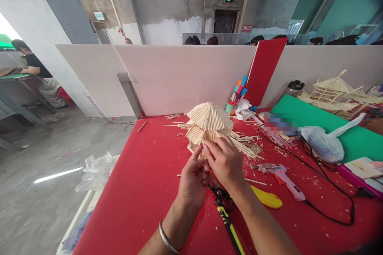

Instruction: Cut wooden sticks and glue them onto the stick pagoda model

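Observation:
A model pavilion point(209, 119) of thin pale wooden sticks, with a tiered, ribbed roof, stands on the red table. Just in front of its lower tier, my right hand point(226, 161) pinches what looks like the end of a small wooden stick point(203, 142). My left hand point(193, 177) meets it from below, index fingertip and thumb close to the same spot and the other fingers curled. Whether the left fingers also grip the stick is hidden. Beneath my hands lie black and yellow pliers point(226, 217). A yellow-handled tool point(266, 197) rests under my right forearm.
A pink glue gun point(281, 177) with a black cord lies to the right. Loose sticks point(247, 145) and shavings surround the model. Farther right are a plastic bag point(323, 143), a green board point(290, 107) and another stick model point(335, 91). A white partition point(185, 79) borders the back.

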